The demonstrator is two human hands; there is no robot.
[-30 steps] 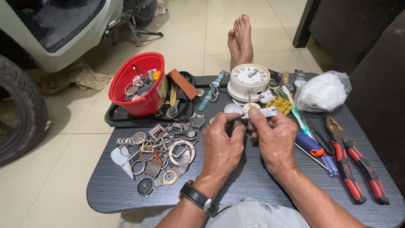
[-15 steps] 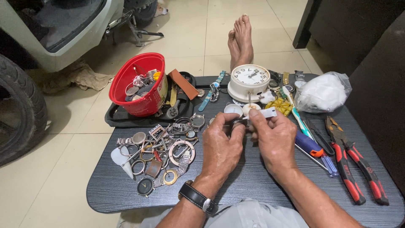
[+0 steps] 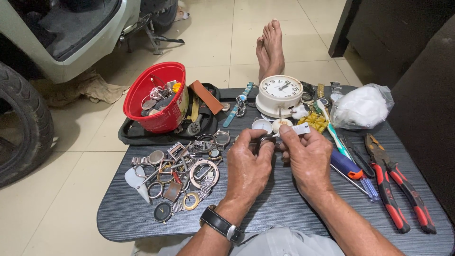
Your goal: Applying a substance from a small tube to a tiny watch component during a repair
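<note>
1. Hands have barely shifted over the last second: both stay bunched together at the centre of the frame, so the fiddly work between the fingers looks ongoing, not finished.
2. The left hand (image 3: 249, 163), with a black-strapped wristwatch (image 3: 222, 225) on its wrist, is curled narrowly around a small round metal piece (image 3: 263, 140), probably a watch case, though the fingers hide most of it.
3. The right hand (image 3: 308, 159) pinches a small white tube (image 3: 295, 129) between thumb and fingertips, its tip pointing at the metal piece just left of it.
4. The red bowl (image 3: 142, 97), upper left of centre, holds a heap of watch parts and round cases; it sits in a black tray (image 3: 130, 137) along with straps and a brown band.
5. A clear plastic bag (image 3: 362, 106) at upper right holds white cotton-like stuff.
6. Loose watch cases and rings (image 3: 180, 170) lie spread at the left of the dark table (image 3: 284, 213); a white clock (image 3: 279, 95) stands above the hands, and red-handled pliers (image 3: 398, 189) lie at the right.
</note>
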